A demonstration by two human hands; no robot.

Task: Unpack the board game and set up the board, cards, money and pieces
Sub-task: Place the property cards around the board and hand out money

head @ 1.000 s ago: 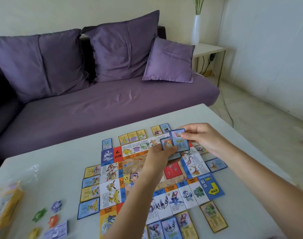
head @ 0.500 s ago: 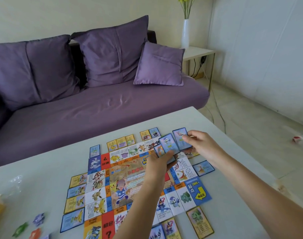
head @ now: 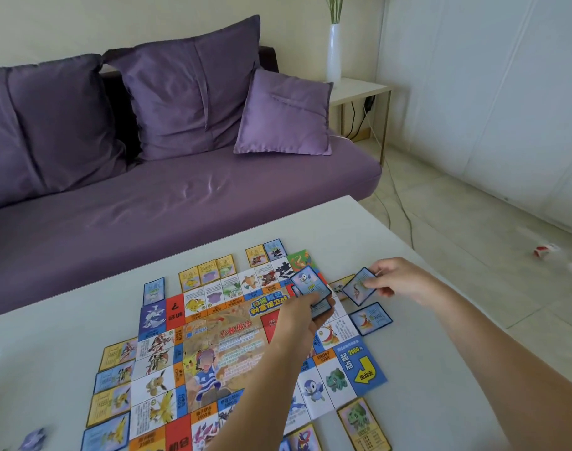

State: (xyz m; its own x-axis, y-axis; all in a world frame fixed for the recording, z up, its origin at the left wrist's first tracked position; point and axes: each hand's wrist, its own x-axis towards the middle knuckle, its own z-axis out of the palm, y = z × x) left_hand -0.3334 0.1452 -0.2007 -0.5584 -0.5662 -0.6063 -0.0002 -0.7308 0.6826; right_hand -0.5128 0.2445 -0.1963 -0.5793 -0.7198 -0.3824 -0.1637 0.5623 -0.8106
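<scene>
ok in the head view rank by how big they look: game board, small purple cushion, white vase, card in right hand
1. game board
2. small purple cushion
3. white vase and the card in the right hand look about alike, so unranked

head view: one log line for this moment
left hand: holds card stack | right hand: pinches blue card | board: flat on table

Both forearms show bare for their whole visible length, right up to the wrists. The left hand (head: pixel 305 315) and the right hand (head: pixel 400 281) are bare as well, with slim fingers.
</scene>
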